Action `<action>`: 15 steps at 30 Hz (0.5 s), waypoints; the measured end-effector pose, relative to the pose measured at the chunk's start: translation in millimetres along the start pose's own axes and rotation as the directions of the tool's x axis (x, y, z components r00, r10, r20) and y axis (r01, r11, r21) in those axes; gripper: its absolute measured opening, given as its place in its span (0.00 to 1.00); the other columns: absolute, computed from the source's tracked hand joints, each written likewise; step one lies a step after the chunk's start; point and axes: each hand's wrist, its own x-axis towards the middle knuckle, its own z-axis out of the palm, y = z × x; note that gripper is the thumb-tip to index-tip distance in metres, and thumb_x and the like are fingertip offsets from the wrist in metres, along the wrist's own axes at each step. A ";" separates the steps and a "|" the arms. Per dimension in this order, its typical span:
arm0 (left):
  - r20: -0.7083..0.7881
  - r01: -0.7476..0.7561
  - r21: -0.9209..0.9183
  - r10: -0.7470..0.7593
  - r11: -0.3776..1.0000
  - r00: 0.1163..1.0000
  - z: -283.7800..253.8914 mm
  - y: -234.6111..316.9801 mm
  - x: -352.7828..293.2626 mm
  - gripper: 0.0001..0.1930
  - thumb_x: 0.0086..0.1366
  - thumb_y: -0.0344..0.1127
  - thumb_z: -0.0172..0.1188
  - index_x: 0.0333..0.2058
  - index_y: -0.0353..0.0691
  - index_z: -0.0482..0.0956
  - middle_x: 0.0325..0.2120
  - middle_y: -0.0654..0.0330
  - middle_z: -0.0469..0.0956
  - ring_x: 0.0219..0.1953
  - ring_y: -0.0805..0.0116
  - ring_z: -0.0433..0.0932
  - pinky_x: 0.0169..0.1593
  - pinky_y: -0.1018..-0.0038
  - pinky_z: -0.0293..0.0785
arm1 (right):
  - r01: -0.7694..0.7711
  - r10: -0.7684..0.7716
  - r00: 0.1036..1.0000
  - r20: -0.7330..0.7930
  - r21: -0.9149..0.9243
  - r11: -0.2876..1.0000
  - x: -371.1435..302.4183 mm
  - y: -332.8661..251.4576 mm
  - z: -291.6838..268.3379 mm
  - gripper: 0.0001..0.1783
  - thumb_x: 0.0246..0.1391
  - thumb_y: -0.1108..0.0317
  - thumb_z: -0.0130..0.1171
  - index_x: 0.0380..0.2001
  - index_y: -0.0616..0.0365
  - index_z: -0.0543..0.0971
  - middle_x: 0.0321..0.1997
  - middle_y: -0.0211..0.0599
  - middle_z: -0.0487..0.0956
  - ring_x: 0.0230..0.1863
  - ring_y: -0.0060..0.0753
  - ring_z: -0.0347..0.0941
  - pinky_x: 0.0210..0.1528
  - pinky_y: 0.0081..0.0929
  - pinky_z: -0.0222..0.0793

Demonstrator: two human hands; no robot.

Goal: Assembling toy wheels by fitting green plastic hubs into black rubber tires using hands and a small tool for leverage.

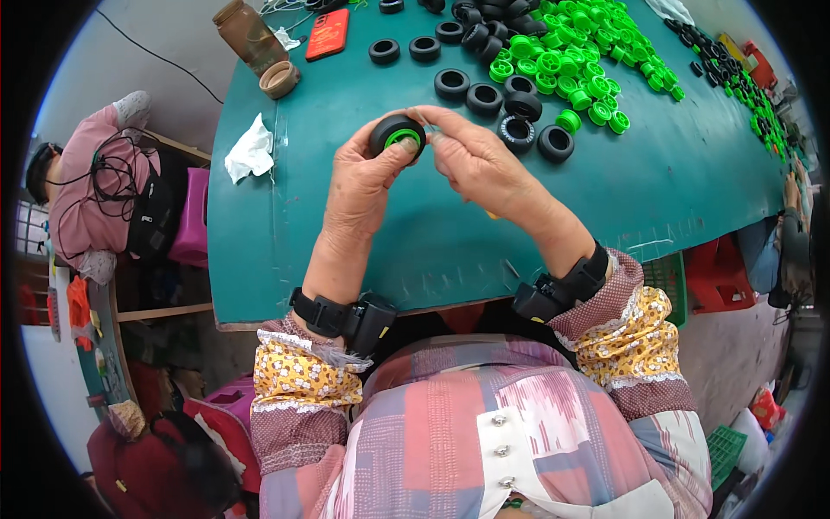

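My left hand [359,177] is closed round a small toy wheel [378,137], a black tyre with a bright green hub inside it. The thumb presses on the hub's face. Close on the wheel's right, my right hand [475,156] is curled shut on a thin tool. Only a slim, shiny bit of it by the fingertips and an orange end [492,214] below the palm show; the fingers hide the rest. Just beyond the right hand lie loose black tyres [555,144] and a heap of green hubs [566,73].
The green table [251,251] carries a red phone [328,35], a brown jar [246,35], its lid [278,80] and a crumpled white tissue [251,150]. More tyres and hubs lie at the far right [750,104]. Other people sit at the left [95,186] and right edges.
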 end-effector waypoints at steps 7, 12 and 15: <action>-0.026 0.006 -0.033 -0.007 0.999 1.000 6.4 -0.7 -2.1 0.16 0.54 0.27 0.57 0.43 0.33 0.71 0.34 0.58 0.74 0.37 0.72 0.75 0.39 0.80 0.73 | 0.015 -0.001 0.996 0.084 -0.172 0.985 -11.6 -5.2 -6.4 0.24 0.58 0.67 0.39 0.59 0.52 0.58 0.18 0.24 0.62 0.20 0.14 0.58 0.21 0.15 0.61; -0.008 0.014 0.089 -0.013 0.996 1.000 11.7 -1.7 -2.3 0.19 0.52 0.27 0.59 0.44 0.33 0.71 0.34 0.59 0.74 0.36 0.74 0.74 0.40 0.81 0.72 | 0.066 -0.064 0.998 0.021 -0.121 0.990 -10.0 8.7 -6.6 0.23 0.58 0.68 0.41 0.57 0.56 0.59 0.20 0.26 0.63 0.22 0.16 0.58 0.24 0.15 0.59; 0.012 0.004 0.158 -0.006 0.987 1.000 9.9 -1.2 -0.7 0.19 0.50 0.26 0.60 0.43 0.33 0.72 0.33 0.60 0.74 0.34 0.75 0.74 0.39 0.82 0.72 | 0.033 -0.033 0.999 0.006 -0.159 0.987 -12.7 5.1 -7.9 0.22 0.58 0.68 0.42 0.56 0.59 0.61 0.22 0.28 0.65 0.24 0.17 0.60 0.26 0.17 0.60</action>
